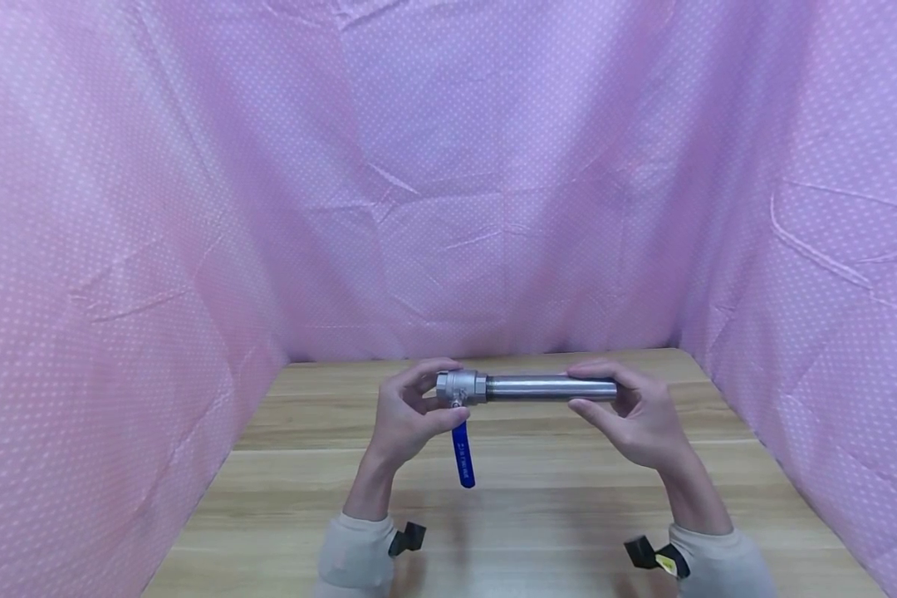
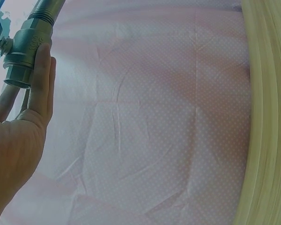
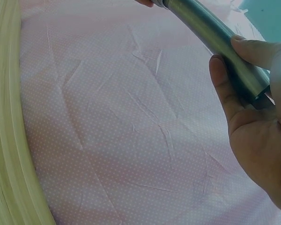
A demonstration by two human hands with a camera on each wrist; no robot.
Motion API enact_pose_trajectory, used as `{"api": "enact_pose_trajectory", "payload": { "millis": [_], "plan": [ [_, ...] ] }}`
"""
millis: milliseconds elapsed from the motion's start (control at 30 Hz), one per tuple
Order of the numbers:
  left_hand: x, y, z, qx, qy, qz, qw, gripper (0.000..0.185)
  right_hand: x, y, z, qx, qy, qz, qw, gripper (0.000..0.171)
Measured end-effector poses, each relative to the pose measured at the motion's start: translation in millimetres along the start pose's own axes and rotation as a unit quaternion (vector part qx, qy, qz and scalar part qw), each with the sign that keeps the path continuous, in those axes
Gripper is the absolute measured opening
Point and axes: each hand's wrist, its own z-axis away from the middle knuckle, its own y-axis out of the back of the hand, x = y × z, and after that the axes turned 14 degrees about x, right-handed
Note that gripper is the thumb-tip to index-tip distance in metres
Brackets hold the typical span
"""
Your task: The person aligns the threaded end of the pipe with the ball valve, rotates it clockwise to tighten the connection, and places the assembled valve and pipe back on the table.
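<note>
A metal ball valve (image 1: 459, 387) with a blue lever handle (image 1: 463, 455) is joined to a steel pipe (image 1: 549, 388), whose threaded end sits in the valve's right opening. My left hand (image 1: 411, 411) grips the valve between thumb and fingers, the thumb beside the base of the lever. Around the pipe's far right end my right hand (image 1: 635, 415) curls its thumb and fingers. Valve and pipe lie level across the head view, held up over the table, with the lever pointing down toward me. In the left wrist view, fingers (image 2: 41, 79) press along the valve body (image 2: 28, 49).
A wood-grain table (image 1: 508, 515) lies under both hands. Pink dotted cloth (image 1: 493, 208) hangs along its back and both sides. Each wrist carries a black camera mount, one at the left (image 1: 407, 538) and one at the right (image 1: 654, 555).
</note>
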Motion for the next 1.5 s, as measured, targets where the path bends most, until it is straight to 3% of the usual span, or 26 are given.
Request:
{"api": "enact_pose_trajectory", "payload": {
  "millis": [267, 433, 733, 1100, 1333, 1500],
  "plan": [
    [-0.2, 0.6, 0.8, -0.006, -0.01, 0.006, 0.9999, 0.057, -6.7, 1.1, 0.0, -0.007, -0.047, 0.05, 0.998, 0.049],
    [-1.7, 0.5, 1.2, -0.004, -0.013, 0.007, 0.9999, 0.056, -7.2, 0.5, -0.3, -0.003, -0.046, 0.061, 0.997, 0.048],
    [-2.3, 0.3, 1.6, 0.005, -0.011, 0.005, 0.9999, 0.057, -5.3, -0.8, 0.6, 0.002, -0.059, 0.055, 0.997, 0.043],
    [-0.3, -1.7, 1.3, 0.003, -0.02, 0.006, 0.9998, 0.061, -0.7, -1.0, -0.5, -0.012, -0.072, 0.003, 0.997, 0.039],
    [-0.9, -1.5, 1.5, 0.008, -0.018, -0.003, 0.9998, 0.06, -6.1, -2.5, -1.7, -0.013, -0.099, 0.044, 0.994, 0.036],
    [-1.6, -0.9, 0.6, 0.011, -0.019, -0.009, 0.9997, 0.059, -6.2, -3.7, -2.0, -0.03, -0.092, 0.027, 0.995, 0.043]
  ]
}}
